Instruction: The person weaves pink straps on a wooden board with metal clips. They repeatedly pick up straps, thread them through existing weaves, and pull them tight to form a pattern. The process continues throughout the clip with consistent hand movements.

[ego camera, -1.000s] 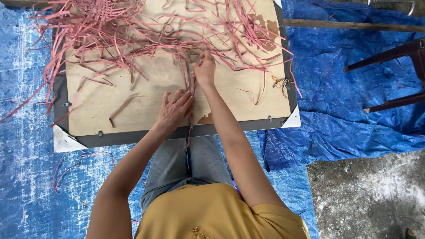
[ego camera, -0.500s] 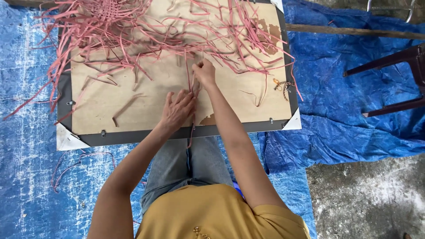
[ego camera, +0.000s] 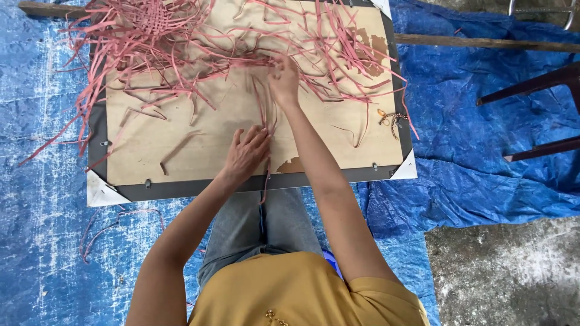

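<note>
Head view: the right hand has moved up the board since a second ago, from just above the left hand to a spot well toward the far edge. It now pinches the upper ends of a few pink strips, fingers closed on them. That stretches the strips out straight between the two hands, so they appear to be drawn taut and lined up rather than lying loose. The left hand has barely shifted: it lies flat near the board's near edge, fingers spread and pressing the lower ends of the same strips against the wood, not curled around anything.

The strips are thin, flat and pale pink, running from the near edge toward the middle of the board; one end hangs over the near edge onto the person's jeans. Beyond the right hand a loose tangle of the same strips covers the far half of the board, and at the far left corner sits a woven patch. A small metal trinket lies by the board's right edge. A blue tarp lies under the board.
</note>
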